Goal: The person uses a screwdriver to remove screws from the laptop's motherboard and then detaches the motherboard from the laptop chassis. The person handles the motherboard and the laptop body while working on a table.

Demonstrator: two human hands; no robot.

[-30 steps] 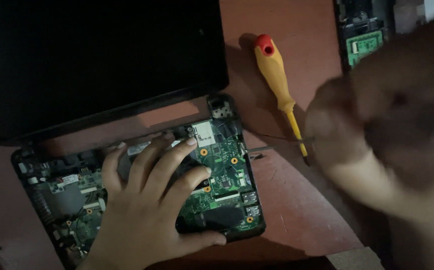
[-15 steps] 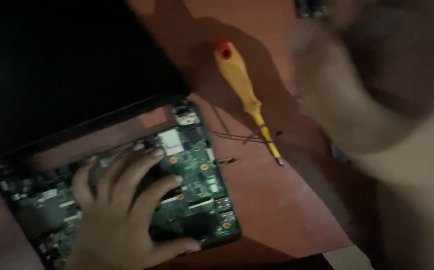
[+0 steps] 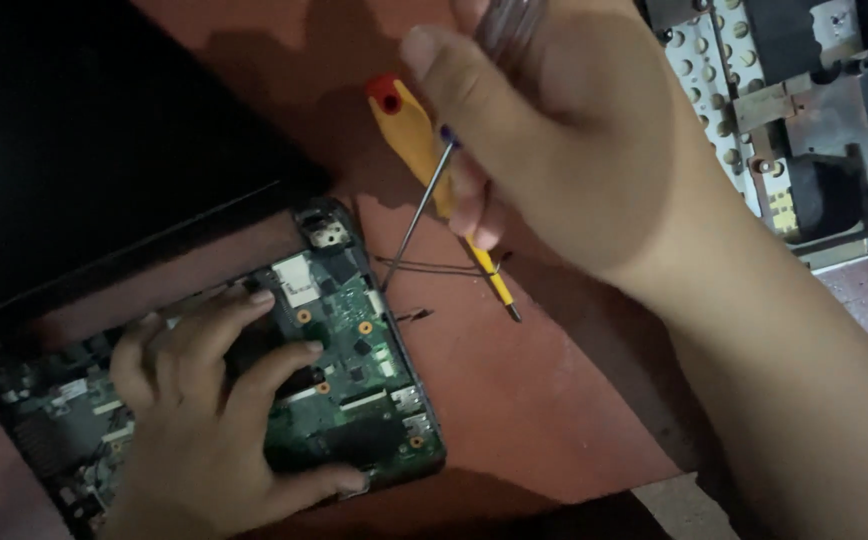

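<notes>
Currently you're pressing your open left hand (image 3: 204,400) flat on the fragile green motherboard (image 3: 354,370) in the laptop base, your right hand (image 3: 554,130) gripping a thin screwdriver (image 3: 419,215); handle its edges.

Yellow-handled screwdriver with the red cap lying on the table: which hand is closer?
Right. The right hand hovers just over the yellow-handled screwdriver with the red cap, gripping a thin metal-shafted tool. The left hand is lower left, flat on the green circuit board.
</notes>
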